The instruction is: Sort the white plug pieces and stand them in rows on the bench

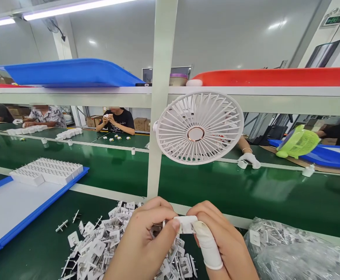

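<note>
Small white piece point(186, 224) held up above the worktop point(21, 260), past the right side of a heap of white plates with metal prongs point(100, 249). Handling, by judgement: light and stiff, probably moulded plastic; smooth faces may slip a little, and any thin edges or metal would mark or bend before the body does. Best hold: pinched by its two short ends, long faces left free. Position relative to the fingers: the piece spans the gap between the hands, roughly level. Left hand point(142, 235) has thumb and forefinger closed on its left end, thumb tip on the near face; the other fingers are curled. Right hand point(226, 235) is closed at its right end, the digit in a white finger cover point(209, 249), apparently the thumb, pressing there; the far-side contact is hidden. Surroundings: blue-rimmed tray point(41, 213) at the worktop's left, white blocks point(49, 171) at the tray's far right corner; clear plastic bag point(298, 258) of similar parts at the worktop's right.
</note>
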`<state>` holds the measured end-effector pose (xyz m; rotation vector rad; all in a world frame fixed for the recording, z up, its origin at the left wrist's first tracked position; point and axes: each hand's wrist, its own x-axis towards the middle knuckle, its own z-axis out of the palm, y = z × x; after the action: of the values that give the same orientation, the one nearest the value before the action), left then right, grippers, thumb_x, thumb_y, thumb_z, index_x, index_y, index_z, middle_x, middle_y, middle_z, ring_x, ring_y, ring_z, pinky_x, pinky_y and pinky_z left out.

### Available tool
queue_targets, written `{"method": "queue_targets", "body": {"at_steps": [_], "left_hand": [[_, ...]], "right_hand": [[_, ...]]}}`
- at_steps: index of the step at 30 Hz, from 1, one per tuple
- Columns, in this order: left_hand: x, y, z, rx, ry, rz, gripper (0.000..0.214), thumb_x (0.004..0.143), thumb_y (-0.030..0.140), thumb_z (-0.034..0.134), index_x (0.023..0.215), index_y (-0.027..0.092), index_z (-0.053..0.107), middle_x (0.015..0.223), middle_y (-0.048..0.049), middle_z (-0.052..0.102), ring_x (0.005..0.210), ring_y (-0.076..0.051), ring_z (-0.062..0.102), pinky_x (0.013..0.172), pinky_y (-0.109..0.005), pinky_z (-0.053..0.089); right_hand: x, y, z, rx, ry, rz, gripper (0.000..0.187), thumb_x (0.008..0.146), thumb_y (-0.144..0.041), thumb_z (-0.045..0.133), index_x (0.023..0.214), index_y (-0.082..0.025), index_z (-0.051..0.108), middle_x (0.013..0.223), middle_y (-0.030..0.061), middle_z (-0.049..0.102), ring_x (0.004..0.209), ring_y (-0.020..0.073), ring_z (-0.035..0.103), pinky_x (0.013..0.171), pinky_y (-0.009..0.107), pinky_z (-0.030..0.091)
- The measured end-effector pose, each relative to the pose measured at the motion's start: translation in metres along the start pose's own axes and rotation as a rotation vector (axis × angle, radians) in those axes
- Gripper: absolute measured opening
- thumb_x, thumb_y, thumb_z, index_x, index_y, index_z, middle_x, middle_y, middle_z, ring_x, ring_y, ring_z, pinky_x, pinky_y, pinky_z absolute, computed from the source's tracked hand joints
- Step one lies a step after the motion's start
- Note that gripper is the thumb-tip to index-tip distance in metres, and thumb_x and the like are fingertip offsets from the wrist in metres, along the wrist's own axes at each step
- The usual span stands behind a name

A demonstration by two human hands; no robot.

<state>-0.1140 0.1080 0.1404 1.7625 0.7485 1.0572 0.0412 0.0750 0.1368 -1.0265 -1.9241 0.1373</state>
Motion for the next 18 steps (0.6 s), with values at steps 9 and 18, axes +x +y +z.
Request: {"method": "queue_targets", "body": {"at_steps": [9,18], "left_hand": [[-0.001,-0.005,0.001,-0.154,0.007,-0.028,0.036,0.091,0.041,0.043,0.064,0.018,0.05,0.072,-0.0012,0.046,0.066,-0.015,0.045,0.055,-0.027,0.032],[0.003,0.001,-0.001,-0.125,0.008,-0.067,0.017,0.08,0.025,0.051,0.064,0.019,0.054,0.078,-0.002,0.052,0.075,-0.017,0.048,0.068,-0.03,0.033]], "right_hand": [[-0.001,0.005,0.008,-0.015,0.055,0.09,0.024,0.096,-0.016,0.034,0.072,-0.02,0.038,0.068,-0.0019,0.046,0.061,0.0133,0.042,0.058,0.027,0.033],[0.001,-0.014,0.004,0.082,0.145,0.221,0.039,0.1,-0.035,0.029,0.064,-0.021,0.037,0.061,0.0,0.041,0.055,0.0159,0.041,0.052,0.029,0.031]]}}
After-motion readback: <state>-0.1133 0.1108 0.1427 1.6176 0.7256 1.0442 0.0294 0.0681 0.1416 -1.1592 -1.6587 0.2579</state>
